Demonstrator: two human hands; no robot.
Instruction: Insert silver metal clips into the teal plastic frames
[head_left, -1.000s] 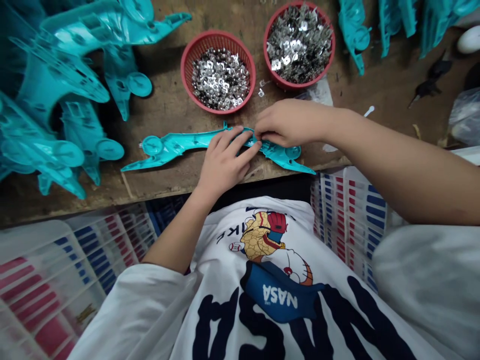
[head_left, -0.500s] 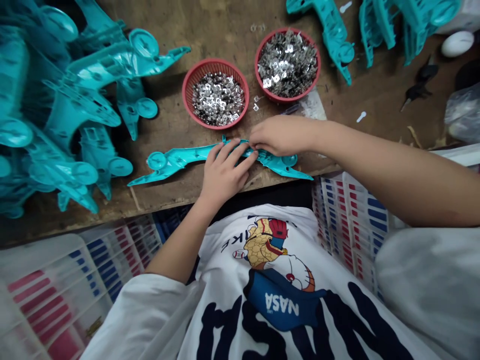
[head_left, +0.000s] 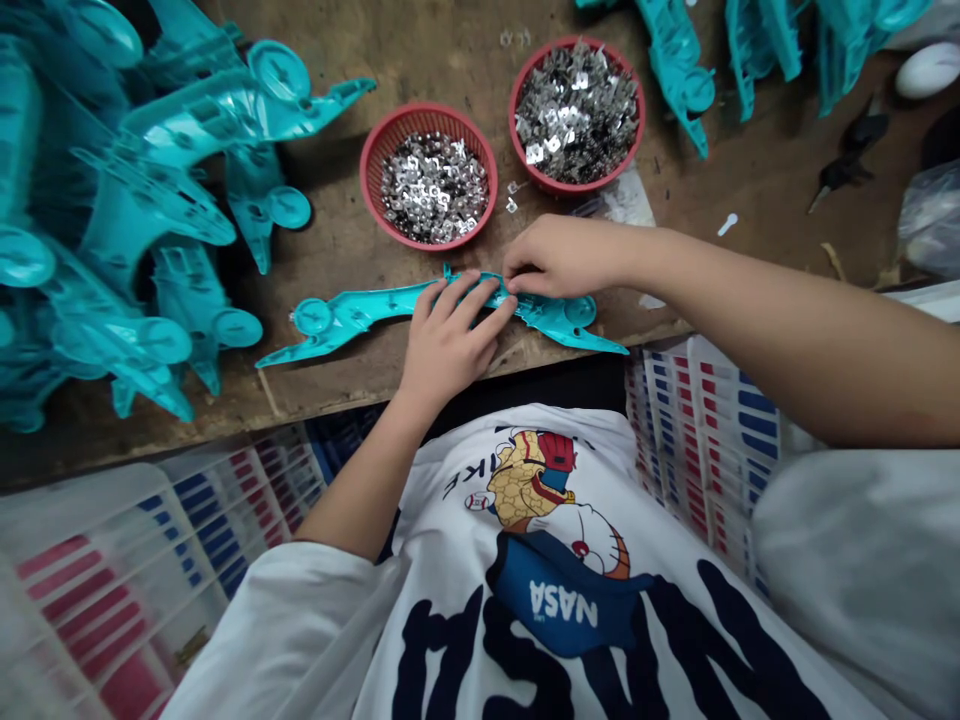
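Touching one teal part (head_left: 390,301) near two red baskets (head_left: 411,124): left hand (head_left: 448,342) spread, right hand (head_left: 559,254) pinched, its contents hidden.

All the readable text here is on 1 white T-shirt (head_left: 442,600). "NASA" shows up 2 times, upside down from this angle: small white letters (head_left: 562,603) on the blue patch (head_left: 592,635), then huge dark letters (head_left: 517,645) across the fabric, partly cut off by the frame. Beside the cartoon print (head_left: 525,495) I can make out "IKE" (head_left: 461,478). There's some tiny print under the white "NASA", too small to read for sure.
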